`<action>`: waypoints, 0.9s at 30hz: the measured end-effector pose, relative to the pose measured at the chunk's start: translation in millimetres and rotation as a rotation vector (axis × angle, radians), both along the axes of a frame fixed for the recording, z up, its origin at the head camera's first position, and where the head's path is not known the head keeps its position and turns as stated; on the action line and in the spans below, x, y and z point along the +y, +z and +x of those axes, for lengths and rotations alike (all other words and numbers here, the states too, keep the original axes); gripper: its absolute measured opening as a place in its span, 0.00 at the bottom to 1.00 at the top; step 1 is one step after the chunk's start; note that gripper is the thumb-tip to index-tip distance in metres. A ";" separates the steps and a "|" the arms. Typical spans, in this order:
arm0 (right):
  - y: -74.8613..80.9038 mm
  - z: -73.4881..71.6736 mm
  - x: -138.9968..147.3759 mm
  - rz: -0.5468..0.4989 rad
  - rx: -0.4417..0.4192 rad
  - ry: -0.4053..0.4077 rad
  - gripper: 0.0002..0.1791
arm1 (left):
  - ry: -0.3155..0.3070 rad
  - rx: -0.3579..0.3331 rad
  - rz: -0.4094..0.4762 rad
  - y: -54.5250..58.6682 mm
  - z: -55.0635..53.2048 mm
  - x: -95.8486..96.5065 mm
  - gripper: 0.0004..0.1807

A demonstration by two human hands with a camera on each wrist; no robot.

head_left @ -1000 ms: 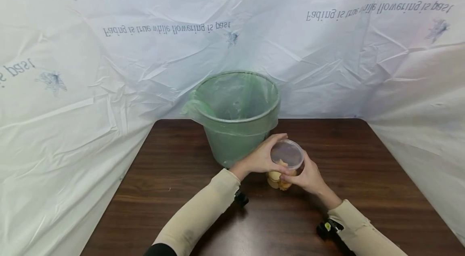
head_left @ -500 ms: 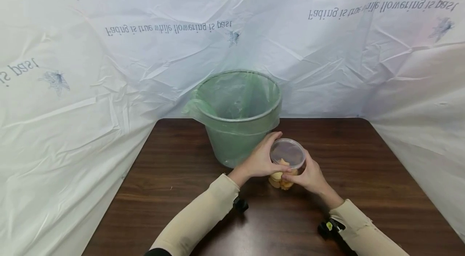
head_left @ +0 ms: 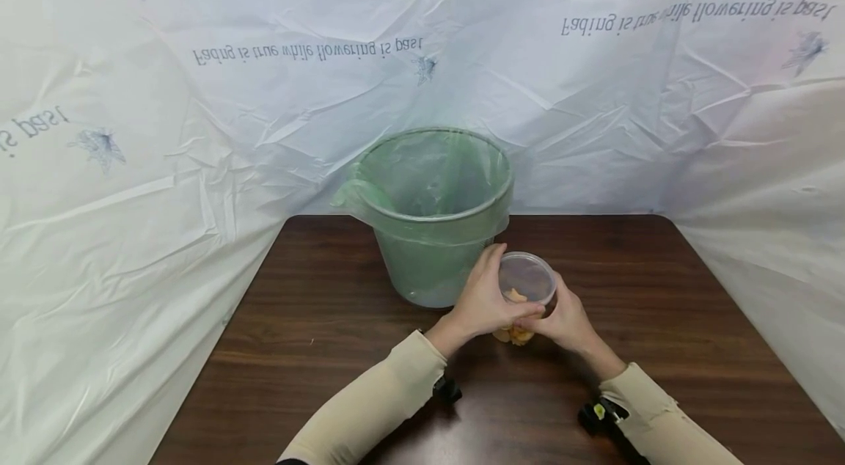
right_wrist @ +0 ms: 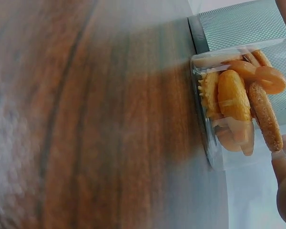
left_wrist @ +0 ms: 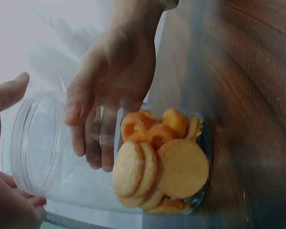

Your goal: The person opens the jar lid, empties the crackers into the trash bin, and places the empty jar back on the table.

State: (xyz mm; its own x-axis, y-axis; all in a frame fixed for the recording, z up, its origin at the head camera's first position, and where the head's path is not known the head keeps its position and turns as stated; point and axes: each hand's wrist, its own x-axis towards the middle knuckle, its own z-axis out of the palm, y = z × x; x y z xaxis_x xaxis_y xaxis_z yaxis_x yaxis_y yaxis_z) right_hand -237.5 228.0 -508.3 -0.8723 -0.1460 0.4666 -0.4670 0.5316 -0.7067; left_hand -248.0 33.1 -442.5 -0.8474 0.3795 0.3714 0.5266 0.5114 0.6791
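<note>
A clear plastic jar stands on the table, with round cookies and orange curled snack pieces in its lower part. My right hand grips the jar's body, thumb in front and fingers round the far side. My left hand curves round the ridged top, thumb across the near edge and fingers behind. The left wrist view has the left thumb and fingers right at the rim. In the right wrist view, snack pieces show through the jar wall.
Close behind and left of the jar stands a mesh bin, lined with a thin green plastic bag. Dark wood table lies underneath. A printed white plastic sheet hangs at the back and sides.
My left hand has shifted right and turned, its thumb moving rightward along the jar's rim. The right hand and the jar stay in nearly the same place.
</note>
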 end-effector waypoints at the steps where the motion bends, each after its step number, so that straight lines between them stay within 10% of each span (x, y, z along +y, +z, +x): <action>1: -0.4 -0.1 0.5 -0.012 -0.001 0.012 0.57 | 0.017 -0.011 0.001 -0.6 1.3 1.5 0.62; 27: -1.7 -0.3 2.1 0.021 0.039 -0.011 0.51 | 0.234 -0.086 0.054 -13.3 16.1 25.2 0.63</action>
State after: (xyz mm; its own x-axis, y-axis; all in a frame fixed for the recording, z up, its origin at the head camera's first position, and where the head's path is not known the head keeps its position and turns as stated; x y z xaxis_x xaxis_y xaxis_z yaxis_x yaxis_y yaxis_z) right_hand -237.8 230.1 -510.0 -0.8553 -0.1464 0.4970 -0.4876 0.5515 -0.6768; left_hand -231.9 58.3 -455.9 -0.9394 0.1507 0.3080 0.3367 0.5747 0.7459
